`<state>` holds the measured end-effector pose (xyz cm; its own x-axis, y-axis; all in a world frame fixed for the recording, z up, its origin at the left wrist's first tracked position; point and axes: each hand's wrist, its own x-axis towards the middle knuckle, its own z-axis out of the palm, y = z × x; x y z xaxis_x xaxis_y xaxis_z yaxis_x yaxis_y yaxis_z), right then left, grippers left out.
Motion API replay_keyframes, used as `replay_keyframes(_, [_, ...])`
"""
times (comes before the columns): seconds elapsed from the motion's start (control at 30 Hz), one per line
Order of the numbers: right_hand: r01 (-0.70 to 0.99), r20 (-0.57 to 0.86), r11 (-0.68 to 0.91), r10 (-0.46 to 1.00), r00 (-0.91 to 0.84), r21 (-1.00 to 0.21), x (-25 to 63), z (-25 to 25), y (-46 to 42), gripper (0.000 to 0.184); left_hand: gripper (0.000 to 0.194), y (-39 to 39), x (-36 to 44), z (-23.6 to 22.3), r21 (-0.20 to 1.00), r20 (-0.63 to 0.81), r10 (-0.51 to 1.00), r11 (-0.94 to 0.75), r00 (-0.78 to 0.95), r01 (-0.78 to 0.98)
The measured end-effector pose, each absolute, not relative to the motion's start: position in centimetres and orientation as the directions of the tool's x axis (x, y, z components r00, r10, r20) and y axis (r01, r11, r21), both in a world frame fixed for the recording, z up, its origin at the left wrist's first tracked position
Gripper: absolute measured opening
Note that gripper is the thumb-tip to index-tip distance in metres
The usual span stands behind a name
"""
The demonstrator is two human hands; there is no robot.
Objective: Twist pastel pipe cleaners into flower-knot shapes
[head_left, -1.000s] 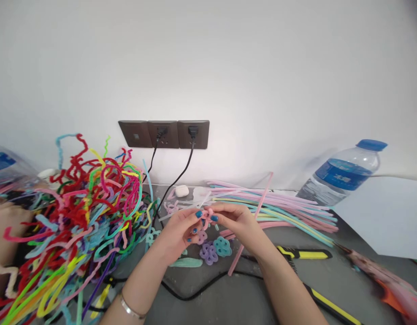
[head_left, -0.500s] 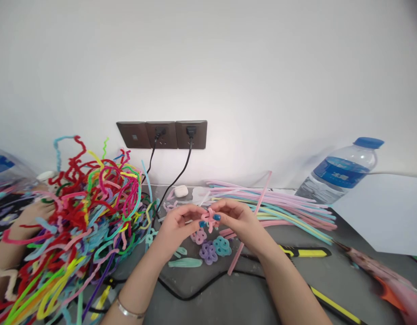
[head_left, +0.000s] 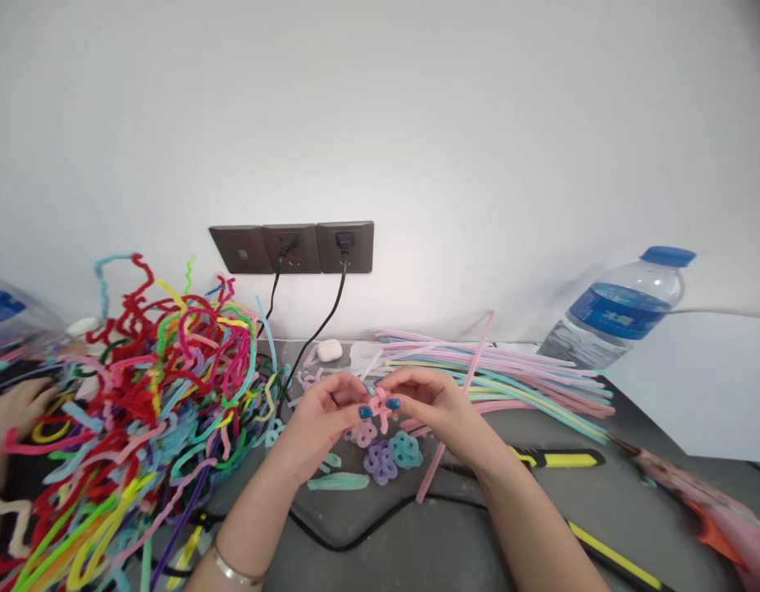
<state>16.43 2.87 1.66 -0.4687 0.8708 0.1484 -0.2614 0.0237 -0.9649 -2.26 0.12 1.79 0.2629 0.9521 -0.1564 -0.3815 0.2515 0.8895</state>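
Note:
Between my fingertips is a small pink pipe-cleaner flower point(head_left: 381, 402), raised a little above the grey table. My left hand point(head_left: 322, 419) pinches its left side with thumb and fingers. From the other side my right hand point(head_left: 429, 403) pinches it too, thumb in front. Just below lie a pink-mauve flower point(head_left: 363, 432), a purple flower point(head_left: 381, 462) and a teal flower point(head_left: 405, 450), all of bent pipe cleaners. A flat teal pipe-cleaner piece point(head_left: 337, 481) rests nearer me. One long pink pipe cleaner point(head_left: 472, 370) slants past my right hand.
A tangled heap of coloured pipe cleaners point(head_left: 164, 395) covers the left, with another person's hand point(head_left: 16, 411) beside it. Straight pipe cleaners point(head_left: 528, 370) lie behind my right hand. A water bottle point(head_left: 620, 304), yellow-black cutter point(head_left: 565, 458), glue gun point(head_left: 694, 501) and black cable point(head_left: 355, 543) are around.
The pink flower has turned and shifted slightly between my fingers, with both hands still on it. At far left, the other person's hand has moved further left, away from the heap.

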Motion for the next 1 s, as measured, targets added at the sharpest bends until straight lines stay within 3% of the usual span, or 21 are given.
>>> replay_keyframes(0.3, [-0.253, 0.242, 0.149, 0.888, -0.392, -0.956, 15.7, 1.8, 2.5, 0.01, 0.036, 0.2, -1.6, 1.7, 0.788, -0.235, 0.946, 0.321, 0.225, -0.526])
replay_keyframes(0.67, [-0.234, 0.207, 0.121, 0.898, -0.388, -0.965, 15.6, 2.4, 2.4, 0.014, 0.032, 0.0, -1.0, 1.7, 0.694, -0.258, 0.931, 0.365, 0.26, -0.62])
replay_keyframes(0.77, [-0.234, 0.183, 0.1, 0.913, -0.364, -0.967, 15.6, 2.4, 2.4, 0.018, 0.025, -0.1, -1.3, 1.9, 0.802, -0.228, 0.955, 0.294, 0.188, -0.52])
replay_keyframes(0.87, [-0.233, 0.164, 0.084, 0.923, -0.348, -0.969, 15.7, 2.3, 2.5, 0.021, 0.014, 0.0, -1.9, 2.0, 0.956, -0.063, 0.991, 0.093, 0.116, -0.277])
replay_keyframes(1.0, [-0.197, 0.146, 0.073, 0.911, -0.385, -0.978, 16.0, 2.2, 2.5, 0.022, 0.01, 0.0, -2.7, 2.1, 0.988, 0.151, 0.971, -0.153, 0.185, -0.006])
